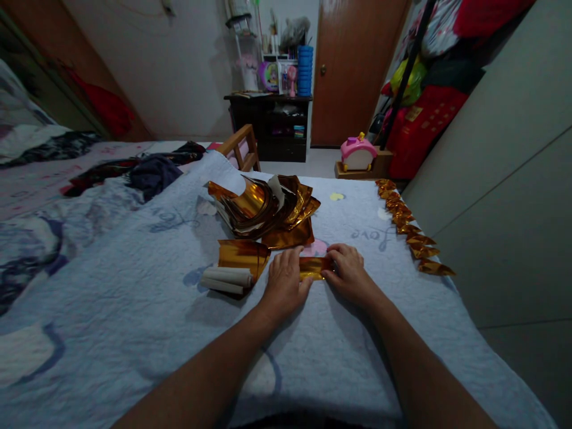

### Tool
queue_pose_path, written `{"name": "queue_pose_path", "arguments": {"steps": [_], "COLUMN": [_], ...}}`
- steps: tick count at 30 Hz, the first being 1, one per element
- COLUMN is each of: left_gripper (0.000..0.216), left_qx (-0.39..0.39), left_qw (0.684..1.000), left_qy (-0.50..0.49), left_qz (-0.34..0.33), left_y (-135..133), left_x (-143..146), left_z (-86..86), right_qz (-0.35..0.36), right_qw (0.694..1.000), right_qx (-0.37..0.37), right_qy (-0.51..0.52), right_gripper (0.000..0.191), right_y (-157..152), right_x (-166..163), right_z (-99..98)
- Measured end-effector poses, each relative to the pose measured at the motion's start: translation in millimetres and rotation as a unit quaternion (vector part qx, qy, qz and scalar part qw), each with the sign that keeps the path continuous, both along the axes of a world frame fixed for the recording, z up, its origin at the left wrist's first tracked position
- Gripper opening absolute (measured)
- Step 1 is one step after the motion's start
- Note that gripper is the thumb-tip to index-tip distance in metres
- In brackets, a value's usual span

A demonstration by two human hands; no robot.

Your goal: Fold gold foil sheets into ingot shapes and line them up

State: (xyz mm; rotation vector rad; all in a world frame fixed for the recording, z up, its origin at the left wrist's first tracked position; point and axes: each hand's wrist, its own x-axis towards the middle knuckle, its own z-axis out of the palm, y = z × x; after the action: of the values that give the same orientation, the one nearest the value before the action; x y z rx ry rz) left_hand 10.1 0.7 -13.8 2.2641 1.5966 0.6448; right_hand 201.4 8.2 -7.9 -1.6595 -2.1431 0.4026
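Observation:
A narrow folded strip of shiny gold foil paper (pixel 314 269) lies on the bed cover between my hands. My left hand (pixel 286 279) closes on its left end, thumb at the near edge and fingers at the far edge. At the right end, my right hand (pixel 347 271) pinches the strip, fingertips partly hidden. Just left of my left hand are curled gold sheets (pixel 241 255) with a pale rolled edge (pixel 227 279). Beyond them sits a large bent stack of gold foil sheets (pixel 254 205).
Several folded gold pieces (pixel 407 227) form a row along the cover's right edge, near a pale cabinet (pixel 504 196). Dark clothes (pixel 154 173) lie at the left. Past the far edge stand a pink toy (pixel 358 153) and a dark shelf (pixel 268 128).

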Motion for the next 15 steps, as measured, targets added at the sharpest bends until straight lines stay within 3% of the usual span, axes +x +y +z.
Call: {"name": "queue_pose_path", "arguments": {"steps": [4, 8, 15], "left_gripper": [0.064, 0.064, 0.019], "left_qx": [-0.006, -0.023, -0.009], "left_qw": [1.0, 0.998, 0.993], "left_qy": [-0.016, -0.051, -0.114], "left_qz": [-0.003, -0.007, -0.028], "left_y": [2.9, 5.3, 7.1], "left_x": [-1.2, -2.0, -5.3], "left_z": [1.6, 8.4, 21.2], "right_qz": [0.011, 0.03, 0.063], "right_qw": [0.999, 0.996, 0.975], "right_qx": [-0.008, 0.002, 0.013], "right_qy": [0.032, 0.085, 0.214], "right_gripper": [0.009, 0.012, 0.011], "right_y": [0.5, 1.5, 3.0], "right_x": [1.6, 6.2, 11.9], "right_z": [0.2, -1.1, 5.8]}}
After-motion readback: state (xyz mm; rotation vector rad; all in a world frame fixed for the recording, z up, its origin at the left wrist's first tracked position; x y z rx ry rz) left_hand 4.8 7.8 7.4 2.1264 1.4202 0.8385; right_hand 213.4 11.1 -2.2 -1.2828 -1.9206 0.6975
